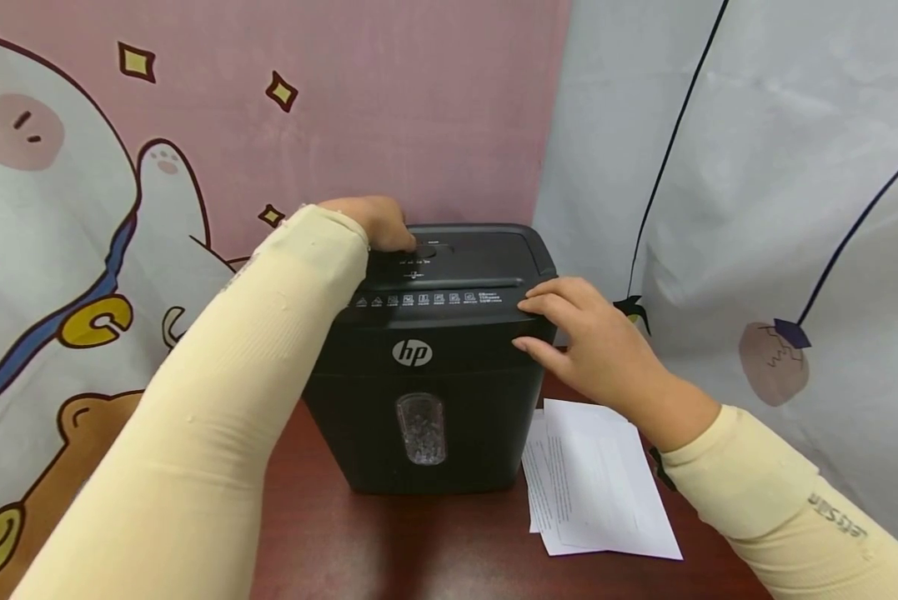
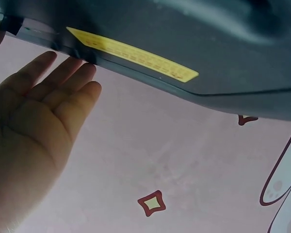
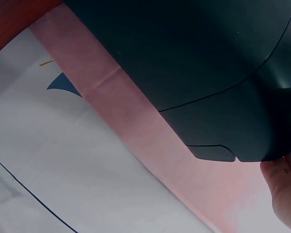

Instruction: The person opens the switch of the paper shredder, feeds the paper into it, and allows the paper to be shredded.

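A black HP paper shredder [image 1: 456, 358] stands upright in the middle of the head view, with paper bits visible through its front window [image 1: 422, 429]. My left hand [image 1: 377, 221] reaches over its far left edge, the thumb side close to the switch [image 1: 426, 250]. From the left wrist, the hand's [image 2: 39, 116] fairly straight fingers touch the shredder's back edge, near a yellow label [image 2: 136, 54]. At the front right corner, my right hand [image 1: 599, 342] lays its fingertips on the top, thumb lower against the front. Only part of this hand [image 3: 286, 189] shows in the right wrist view.
Printed white sheets [image 1: 606, 483] lie overlapping on the reddish-brown table [image 1: 449, 550], right of the shredder. A pink and white cartoon-printed cloth [image 1: 418, 108] hangs close behind and at both sides.
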Available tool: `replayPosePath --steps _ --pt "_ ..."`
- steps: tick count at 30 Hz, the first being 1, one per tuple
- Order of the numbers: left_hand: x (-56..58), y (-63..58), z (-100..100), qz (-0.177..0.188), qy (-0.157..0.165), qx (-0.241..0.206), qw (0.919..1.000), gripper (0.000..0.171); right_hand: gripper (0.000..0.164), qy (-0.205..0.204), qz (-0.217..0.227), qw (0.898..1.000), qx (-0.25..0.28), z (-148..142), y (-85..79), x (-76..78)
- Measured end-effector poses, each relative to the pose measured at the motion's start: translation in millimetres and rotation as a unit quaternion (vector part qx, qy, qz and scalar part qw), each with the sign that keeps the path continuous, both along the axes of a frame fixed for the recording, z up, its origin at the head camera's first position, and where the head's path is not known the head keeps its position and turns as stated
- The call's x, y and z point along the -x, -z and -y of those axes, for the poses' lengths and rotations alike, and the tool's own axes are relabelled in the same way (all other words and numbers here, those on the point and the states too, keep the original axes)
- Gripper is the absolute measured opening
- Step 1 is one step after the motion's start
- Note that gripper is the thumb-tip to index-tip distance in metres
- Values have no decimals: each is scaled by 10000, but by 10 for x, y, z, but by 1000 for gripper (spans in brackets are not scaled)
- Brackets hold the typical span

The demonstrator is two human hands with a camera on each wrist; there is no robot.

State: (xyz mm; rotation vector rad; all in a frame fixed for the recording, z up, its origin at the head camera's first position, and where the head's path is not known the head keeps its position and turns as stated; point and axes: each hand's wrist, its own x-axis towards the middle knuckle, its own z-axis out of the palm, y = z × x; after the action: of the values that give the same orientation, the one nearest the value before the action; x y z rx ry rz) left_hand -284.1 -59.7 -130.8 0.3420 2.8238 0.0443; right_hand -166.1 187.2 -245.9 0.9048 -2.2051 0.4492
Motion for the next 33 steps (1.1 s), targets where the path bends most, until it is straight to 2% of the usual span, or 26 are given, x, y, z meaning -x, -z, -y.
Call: replayPosePath --steps 9,22,30,33 --pt "-33 -54 44 148 -173 281 9993 65 36 -12 44 10000 13 -6 15 53" --pt "-25 -50 199 190 -47 84 9998 73 36 62 118 9999 45 -42 55 128" --pt "-73 -74 358 -46 48 -376 9993 73 38 36 75 9999 120 -80 62 168" --pt "-96 -80 414 -150 -9 -623 9979 74 39 49 73 9999 149 -89 57 174"
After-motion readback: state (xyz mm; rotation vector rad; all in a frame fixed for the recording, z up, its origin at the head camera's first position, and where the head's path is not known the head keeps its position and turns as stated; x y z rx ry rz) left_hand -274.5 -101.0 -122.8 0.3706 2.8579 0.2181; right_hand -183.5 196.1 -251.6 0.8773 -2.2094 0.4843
